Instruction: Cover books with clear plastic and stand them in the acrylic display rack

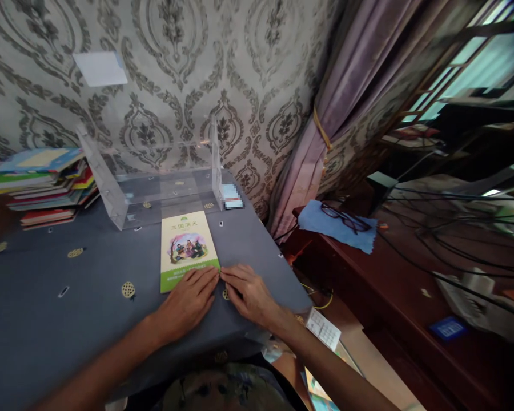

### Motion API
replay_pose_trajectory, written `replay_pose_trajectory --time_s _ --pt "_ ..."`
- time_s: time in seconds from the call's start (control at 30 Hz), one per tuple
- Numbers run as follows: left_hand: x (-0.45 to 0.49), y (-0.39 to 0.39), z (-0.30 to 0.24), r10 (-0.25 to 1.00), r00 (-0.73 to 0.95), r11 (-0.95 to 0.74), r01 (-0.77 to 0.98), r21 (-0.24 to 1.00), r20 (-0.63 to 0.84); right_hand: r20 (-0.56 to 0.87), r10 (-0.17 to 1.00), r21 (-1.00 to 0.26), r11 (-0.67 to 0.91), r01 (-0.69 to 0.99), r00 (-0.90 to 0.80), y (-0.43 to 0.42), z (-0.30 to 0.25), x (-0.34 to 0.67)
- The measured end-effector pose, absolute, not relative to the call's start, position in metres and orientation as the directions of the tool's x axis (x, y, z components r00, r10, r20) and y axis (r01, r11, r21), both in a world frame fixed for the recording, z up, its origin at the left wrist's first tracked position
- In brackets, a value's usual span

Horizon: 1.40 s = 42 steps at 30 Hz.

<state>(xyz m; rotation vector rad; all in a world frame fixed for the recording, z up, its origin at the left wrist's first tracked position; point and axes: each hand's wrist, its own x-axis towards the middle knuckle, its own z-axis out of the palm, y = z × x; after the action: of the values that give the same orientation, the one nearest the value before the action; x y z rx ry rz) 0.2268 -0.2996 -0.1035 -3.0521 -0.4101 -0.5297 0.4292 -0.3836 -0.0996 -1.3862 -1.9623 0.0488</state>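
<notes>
A thin cream and green book (187, 246) with a picture on its cover lies flat on the grey tablecloth (47, 308). My left hand (190, 301) rests palm down over the book's near edge, fingers stretched out. My right hand (247, 292) lies flat on the cloth beside the book's near right corner, its fingertips touching that corner. Neither hand grips anything.
A clear acrylic stand (154, 182) sits behind the book against the patterned wall. A stack of books (43, 184) lies at the far left. To the right, a wooden desk holds glasses on a blue cloth (338, 225) and cables (445, 228). A purple curtain (325, 125) hangs beyond.
</notes>
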Motion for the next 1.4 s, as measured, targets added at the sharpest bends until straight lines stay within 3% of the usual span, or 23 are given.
replay_pose_trajectory --time_s 0.5,0.87,1.4 --pt "0.230 -0.300 -0.106 0.250 0.890 -0.956 0.288 -0.046 0.382 0.461 0.877 -0.498 0.384 0.778 -0.137 -0.380 -0.100 0.431" --pt "0.233 -0.300 -0.102 0.265 0.879 -0.961 0.276 0.031 0.396 0.407 0.902 -0.483 0.346 0.804 -0.144 -0.378 -0.102 0.433" --pt "0.234 -0.300 -0.102 0.251 0.858 -0.964 0.264 0.034 0.448 0.315 0.937 -0.485 0.298 0.822 -0.153 -0.359 -0.091 0.428"
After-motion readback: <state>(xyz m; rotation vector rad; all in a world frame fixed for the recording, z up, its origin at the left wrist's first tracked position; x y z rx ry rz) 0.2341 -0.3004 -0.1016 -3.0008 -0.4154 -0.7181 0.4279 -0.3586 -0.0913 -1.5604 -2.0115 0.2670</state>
